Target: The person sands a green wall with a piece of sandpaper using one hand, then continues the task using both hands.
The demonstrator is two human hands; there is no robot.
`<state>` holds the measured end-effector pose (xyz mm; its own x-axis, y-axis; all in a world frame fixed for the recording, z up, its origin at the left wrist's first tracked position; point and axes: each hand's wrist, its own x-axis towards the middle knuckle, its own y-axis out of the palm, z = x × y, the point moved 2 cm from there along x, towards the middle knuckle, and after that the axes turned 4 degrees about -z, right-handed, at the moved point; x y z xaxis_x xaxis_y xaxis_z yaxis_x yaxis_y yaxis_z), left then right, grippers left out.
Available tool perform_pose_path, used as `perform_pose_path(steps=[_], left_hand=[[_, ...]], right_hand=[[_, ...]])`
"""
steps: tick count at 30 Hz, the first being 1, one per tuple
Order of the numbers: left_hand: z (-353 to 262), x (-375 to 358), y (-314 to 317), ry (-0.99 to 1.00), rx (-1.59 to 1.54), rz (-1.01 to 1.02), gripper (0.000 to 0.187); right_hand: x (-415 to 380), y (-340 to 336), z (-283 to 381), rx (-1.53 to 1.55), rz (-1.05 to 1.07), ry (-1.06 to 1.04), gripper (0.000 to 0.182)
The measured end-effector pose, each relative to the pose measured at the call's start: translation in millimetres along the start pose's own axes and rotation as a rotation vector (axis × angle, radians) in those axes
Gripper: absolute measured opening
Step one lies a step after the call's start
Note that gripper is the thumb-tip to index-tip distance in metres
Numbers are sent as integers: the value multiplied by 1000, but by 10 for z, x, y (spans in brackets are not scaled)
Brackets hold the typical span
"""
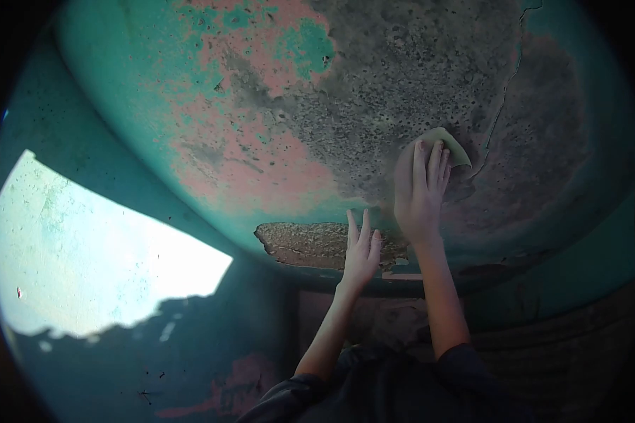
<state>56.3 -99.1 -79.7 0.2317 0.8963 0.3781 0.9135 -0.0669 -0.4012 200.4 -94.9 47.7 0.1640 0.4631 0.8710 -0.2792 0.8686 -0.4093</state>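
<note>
My right hand [422, 194] presses a bent, pale green piece of sandpaper [456, 149] flat against the wall [395, 77], fingers laid over the sheet. Around it the surface is worn to dark grey, pitted plaster. Lower and to the left, my left hand [360, 255] rests with its fingers apart and nothing in it. It lies at a broken-out patch [300, 243] of rough brown plaster near the wall's lower edge. Part of that patch is hidden behind the hand.
Pink and green paint [254, 151] remains on the wall's left part. A long crack [503, 99] runs down at the right. Bright light [106, 247] falls on the blue-green side wall at the left. Dark slatted material [578, 352] lies at the lower right.
</note>
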Motion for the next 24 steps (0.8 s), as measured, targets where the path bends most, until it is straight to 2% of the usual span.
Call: perform_pose_path(steps=[4,6,9,12,15,16,18,20,21,24], left_hand=[[-50,85,-218,67,69,-129,59],[-80,156,-375,149,139,-229,62],[-63,244,-566,162,250,-279,65],[18,290,-666,105,301,-240,68],[162,302,-693,140,250,-215,65],[179,297,-713,141,243,-217,65],[237,239,-718,31,317,-47,67],[304,206,-725,21,334,-18,68],[304,192,-742,9,353,9,68],[295,150,-848,-16,409,115,71]], right_hand=[[-650,410,-120,-194,99,-33,75],[-918,481,-21,-1,137,109,75],[-749,452,83,-28,89,141,78],[-185,262,267,-84,-10,72,79],[-51,254,388,-14,-37,124,79],[-144,321,384,-19,-38,119,79],[-571,574,331,-93,55,85,79],[-990,833,281,-119,100,111,80],[-1057,867,324,-140,145,138,80],[-873,890,368,-146,77,113,78]])
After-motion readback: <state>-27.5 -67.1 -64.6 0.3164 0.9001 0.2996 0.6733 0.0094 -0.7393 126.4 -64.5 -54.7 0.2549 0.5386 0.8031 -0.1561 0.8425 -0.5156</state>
